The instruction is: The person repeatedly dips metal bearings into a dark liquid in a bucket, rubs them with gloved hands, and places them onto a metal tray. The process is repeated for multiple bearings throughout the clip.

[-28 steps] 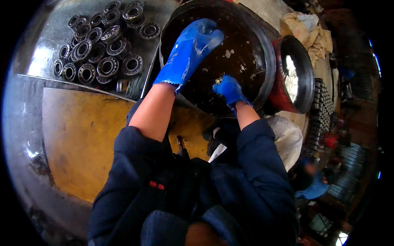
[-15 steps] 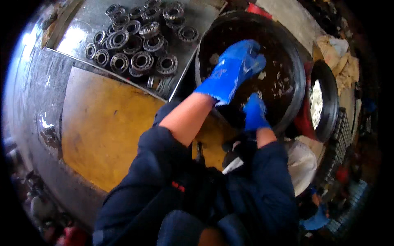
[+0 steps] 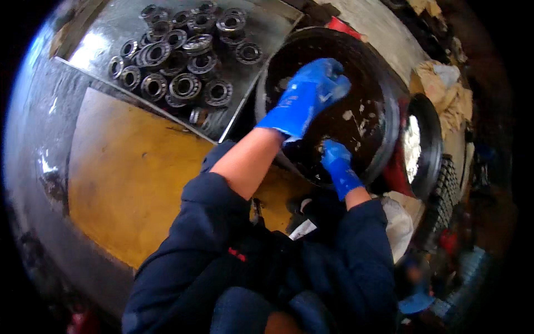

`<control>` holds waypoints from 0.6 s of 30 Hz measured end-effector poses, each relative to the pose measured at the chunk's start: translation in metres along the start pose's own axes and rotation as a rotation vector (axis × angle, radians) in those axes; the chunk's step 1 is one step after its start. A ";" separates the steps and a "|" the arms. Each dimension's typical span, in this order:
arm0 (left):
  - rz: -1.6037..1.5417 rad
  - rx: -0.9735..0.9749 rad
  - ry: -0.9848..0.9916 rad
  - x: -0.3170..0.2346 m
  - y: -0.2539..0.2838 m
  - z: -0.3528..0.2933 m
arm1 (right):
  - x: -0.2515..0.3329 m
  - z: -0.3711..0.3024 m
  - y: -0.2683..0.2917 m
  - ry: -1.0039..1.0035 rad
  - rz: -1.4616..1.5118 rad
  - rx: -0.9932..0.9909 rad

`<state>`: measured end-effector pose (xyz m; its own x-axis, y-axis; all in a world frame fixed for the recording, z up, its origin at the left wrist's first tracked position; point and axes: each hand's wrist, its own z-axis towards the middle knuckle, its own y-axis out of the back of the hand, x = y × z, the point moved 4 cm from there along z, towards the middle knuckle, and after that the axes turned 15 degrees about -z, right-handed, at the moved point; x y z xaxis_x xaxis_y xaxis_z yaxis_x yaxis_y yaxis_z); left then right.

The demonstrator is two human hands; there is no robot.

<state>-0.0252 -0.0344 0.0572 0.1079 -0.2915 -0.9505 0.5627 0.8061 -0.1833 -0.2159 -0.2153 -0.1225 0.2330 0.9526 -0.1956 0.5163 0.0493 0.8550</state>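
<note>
Both my hands wear blue rubber gloves and reach into a round dark tub (image 3: 392, 119) of murky brown-black liquid with pale flecks and foam on it. Over the tub's middle, my left hand (image 3: 320, 83) has its fingers curled and closed; whatever they hold is hidden beneath the glove. My right hand (image 3: 336, 160) is lower, by the near side of the tub, fingers bent together and pointing down at the liquid. The dark surface hides its fingertips, and I cannot make out anything in them.
Left of the tub, a metal tray (image 3: 233, 114) holds a heap of ring-shaped roller bearings (image 3: 185, 85). A yellow-brown board (image 3: 133, 178) lies in front of it. To the right are a smaller black basin (image 3: 428, 145), crumpled tan cloth (image 3: 445, 94) and a white sack (image 3: 397, 228).
The whole view has shifted slightly, with the tub and tray appearing further left. Both hands remain in the tub; the right glove's fingers now bend more toward the liquid.
</note>
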 end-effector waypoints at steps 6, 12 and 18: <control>-0.055 0.006 0.045 -0.004 0.022 0.001 | 0.017 0.004 0.014 0.160 -0.212 0.269; -0.103 0.016 0.098 -0.012 -0.015 0.017 | -0.072 -0.012 -0.052 -0.497 0.282 0.056; -0.110 -0.007 0.114 -0.012 0.000 0.008 | -0.018 -0.012 0.001 0.143 -0.273 0.116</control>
<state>-0.0200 -0.0356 0.0705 -0.0480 -0.3183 -0.9468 0.5602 0.7762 -0.2893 -0.2296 -0.2292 -0.1125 -0.0404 0.9418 -0.3337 0.6363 0.2818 0.7182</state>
